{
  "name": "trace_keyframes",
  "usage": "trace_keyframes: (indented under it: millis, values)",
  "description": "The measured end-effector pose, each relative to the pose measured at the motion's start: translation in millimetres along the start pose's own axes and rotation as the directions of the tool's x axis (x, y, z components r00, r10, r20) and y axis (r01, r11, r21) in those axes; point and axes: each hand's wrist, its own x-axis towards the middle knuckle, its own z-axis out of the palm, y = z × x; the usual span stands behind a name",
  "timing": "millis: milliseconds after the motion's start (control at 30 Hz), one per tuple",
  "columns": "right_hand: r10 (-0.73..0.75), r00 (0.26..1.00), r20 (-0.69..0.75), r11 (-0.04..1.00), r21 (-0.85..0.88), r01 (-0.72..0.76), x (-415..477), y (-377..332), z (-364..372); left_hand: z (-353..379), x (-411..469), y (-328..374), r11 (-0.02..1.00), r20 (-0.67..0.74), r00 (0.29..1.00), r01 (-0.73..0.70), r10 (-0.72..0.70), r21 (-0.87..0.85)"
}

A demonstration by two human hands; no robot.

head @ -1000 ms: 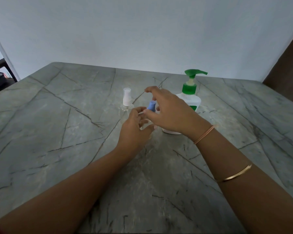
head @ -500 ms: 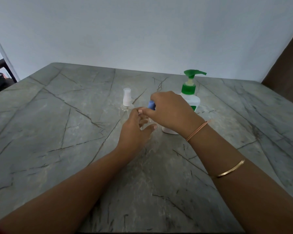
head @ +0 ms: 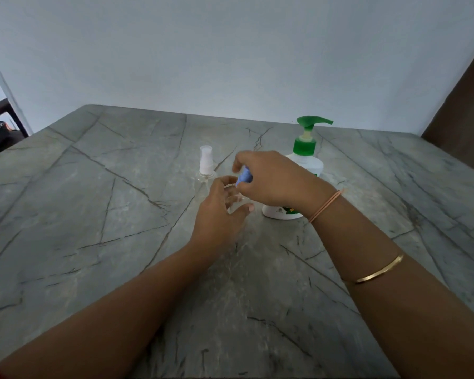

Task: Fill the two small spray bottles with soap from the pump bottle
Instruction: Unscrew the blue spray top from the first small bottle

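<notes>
Right hand (head: pixel 271 176) has turned since the earlier frame, baring more of the blue cap (head: pixel 244 177) it pinches.
Left hand (head: pixel 219 212) curls round the clear bottle (head: pixel 237 202) under that cap, mostly hidden. White-capped bottle (head: pixel 205 170) stands just left; pump bottle (head: pixel 304 160) upright behind the right hand, both on the worktop (head: pixel 93 214).

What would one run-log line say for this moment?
left hand: grips clear bottle | right hand: pinches blue cap | white-capped bottle: untouched | pump bottle: untouched

A clear white-capped spray bottle (head: pixel 205 170) stood upright beside the blue-capped spray bottle (head: pixel 244 177); the white, green-topped pump bottle (head: pixel 308 164) stood just right.
</notes>
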Motion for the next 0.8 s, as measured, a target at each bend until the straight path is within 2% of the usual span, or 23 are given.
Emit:
trace_keyframes:
  millis: [67,200,367,533,800]
  values:
    - [-0.010,1.000,0.011,0.999,0.054,0.009,-1.1,0.0,-1.1,0.4,0.0,-1.3,1.000,-0.002,1.000,-0.014,0.014,0.019]
    - [0.060,0.992,-0.112,0.995,-0.078,-0.069,3.0,2.5,5.6,1.3,0.9,-0.9,0.999,-0.005,1.000,-0.002,0.002,0.038]
    - [0.037,0.990,-0.135,0.995,-0.084,-0.049,0.1,2.3,-0.4,1.5,-2.5,2.5,1.000,0.004,1.000,-0.006,0.006,0.016]
    - [0.005,0.995,-0.095,0.998,-0.054,-0.011,-3.9,1.3,-8.5,2.5,-1.9,1.2,0.999,0.008,0.999,-0.032,0.032,0.027]
    - [-0.028,0.984,-0.176,0.998,0.052,0.038,-11.4,2.0,-30.6,-1.0,0.6,-2.8,0.999,0.021,0.999,-0.030,0.030,-0.015]
